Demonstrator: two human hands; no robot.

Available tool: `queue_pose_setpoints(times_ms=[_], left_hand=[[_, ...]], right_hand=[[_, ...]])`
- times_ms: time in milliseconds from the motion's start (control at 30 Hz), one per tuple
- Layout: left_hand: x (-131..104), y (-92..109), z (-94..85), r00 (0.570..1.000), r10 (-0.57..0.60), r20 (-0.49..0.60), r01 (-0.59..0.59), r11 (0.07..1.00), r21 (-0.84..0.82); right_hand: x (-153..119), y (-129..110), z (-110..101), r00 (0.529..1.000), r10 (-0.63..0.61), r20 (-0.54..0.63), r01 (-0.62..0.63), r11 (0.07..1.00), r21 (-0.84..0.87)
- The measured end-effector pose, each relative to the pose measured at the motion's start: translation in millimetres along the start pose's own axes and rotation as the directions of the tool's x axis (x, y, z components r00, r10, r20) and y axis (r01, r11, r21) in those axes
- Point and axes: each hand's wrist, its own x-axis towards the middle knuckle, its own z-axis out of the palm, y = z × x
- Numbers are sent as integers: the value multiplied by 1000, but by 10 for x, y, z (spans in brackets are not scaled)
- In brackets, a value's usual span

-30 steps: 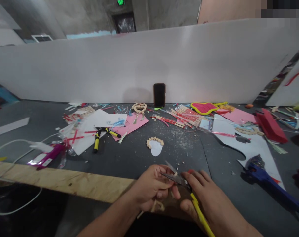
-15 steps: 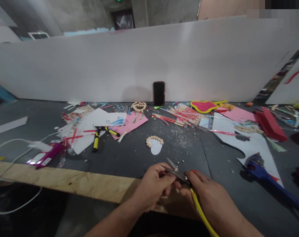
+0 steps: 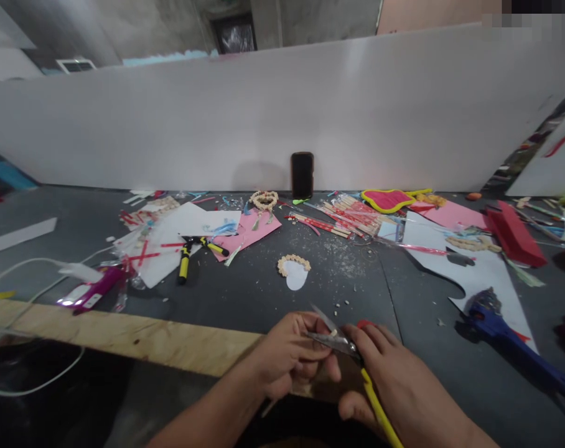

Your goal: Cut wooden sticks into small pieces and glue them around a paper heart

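My right hand (image 3: pixel 392 370) grips a pair of scissors (image 3: pixel 341 345) with a yellow and red handle; the blades are parted and point left. Closed around a thin light wooden stick (image 3: pixel 267 408), my left hand (image 3: pixel 292 351) sits right at the blades. One end of the stick shows between the blades, and the other sticks out below the palm; its middle is hidden by the fingers. Ahead of both hands lies a white heart-shaped card (image 3: pixel 296 275), its upper edge lined with small pale wooden pieces (image 3: pixel 286 259). Several tiny cut bits (image 3: pixel 337 312) lie just past the scissors.
A phone (image 3: pixel 302 175) leans on the white partition (image 3: pixel 208 130). Red-wrapped sticks (image 3: pixel 326 227) lie behind the heart. Yellow-black pliers (image 3: pixel 183 264), pink paper (image 3: pixel 266 227) and a purple device (image 3: pixel 96 289) are left; a blue glue gun (image 3: pixel 501 333) and red box (image 3: pixel 516 233) are right.
The scissors' blades have opened a little around the stick end. My right thumb has moved down away from the left fingers, and the left hand has turned slightly. More bits lie on the table.
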Motion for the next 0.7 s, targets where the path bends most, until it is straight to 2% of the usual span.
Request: queue_pose_setpoints(times_ms=[100,333,533,700], left_hand=[[-7,3,-22,998,-54,36,55,998,-36],[66,-19,47,986,94,-140,-87,995,56],[84,-129,79,912,317,-260,-248,932,266],[89,-119,130,876,358,-323,-256,913,317]], right_hand=[[2,-19,27,1000,25,13,-25,999,46],[60,11,26,997,76,22,-75,996,-49],[65,-4,17,995,94,27,-92,993,-77],[74,19,6,989,124,83,-121,992,-34]])
